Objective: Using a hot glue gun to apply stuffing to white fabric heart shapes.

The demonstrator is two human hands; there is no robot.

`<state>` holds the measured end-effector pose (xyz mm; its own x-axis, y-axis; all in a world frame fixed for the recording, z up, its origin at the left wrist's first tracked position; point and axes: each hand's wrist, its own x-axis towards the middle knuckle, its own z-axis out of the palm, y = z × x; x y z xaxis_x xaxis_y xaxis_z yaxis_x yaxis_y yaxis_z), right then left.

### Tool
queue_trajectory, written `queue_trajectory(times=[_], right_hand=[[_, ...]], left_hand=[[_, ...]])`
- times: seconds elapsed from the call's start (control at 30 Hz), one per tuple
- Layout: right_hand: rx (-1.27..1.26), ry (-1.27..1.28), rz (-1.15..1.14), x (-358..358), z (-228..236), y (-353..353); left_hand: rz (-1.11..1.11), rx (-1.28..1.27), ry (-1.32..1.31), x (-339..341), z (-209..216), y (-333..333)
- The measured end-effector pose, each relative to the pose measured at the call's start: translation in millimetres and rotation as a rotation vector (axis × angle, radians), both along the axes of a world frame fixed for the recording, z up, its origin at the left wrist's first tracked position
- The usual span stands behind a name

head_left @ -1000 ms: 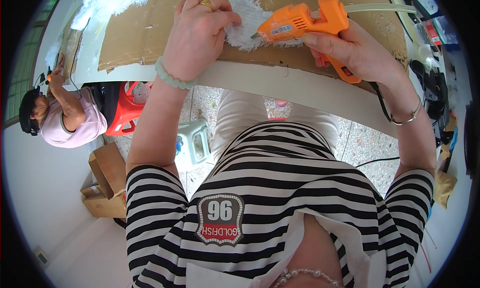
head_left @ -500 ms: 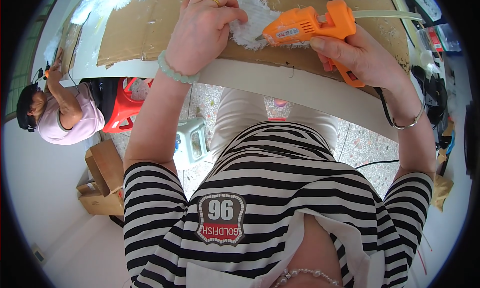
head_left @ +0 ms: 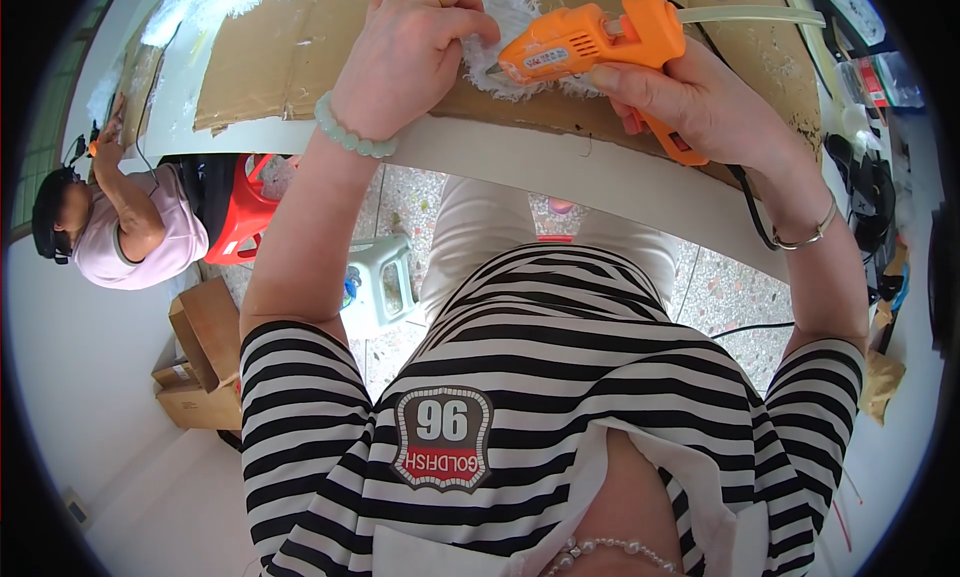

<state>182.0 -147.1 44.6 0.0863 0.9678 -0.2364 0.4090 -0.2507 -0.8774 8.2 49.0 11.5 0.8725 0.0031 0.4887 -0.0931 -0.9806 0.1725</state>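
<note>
Nearest, the right hand (head_left: 700, 102) grips an orange glue gun (head_left: 600, 47) by its handle, nozzle pointing left at a white fluffy piece (head_left: 505, 22). Just beyond, the left hand (head_left: 410, 52) pinches that piece against cardboard (head_left: 280, 47) on the counter (head_left: 560, 172); it looks soft, light, best held by its edge. Fingers hide much of it.

orange glue gun (head_left: 590, 42), white fluffy piece (head_left: 500, 17), brown cardboard (head_left: 290, 47)
</note>
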Motion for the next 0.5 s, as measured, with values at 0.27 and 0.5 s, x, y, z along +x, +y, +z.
queue_trajectory(times=[0.27, 0.5], right_hand=[[0.005, 0.005, 0.018, -2, 4, 12], [-0.047, 0.017, 0.004, 3, 9, -5]], left_hand=[[-0.064, -0.054, -0.047, 1, 23, -2], [-0.016, 0.010, 0.009, 0, 3, 2]])
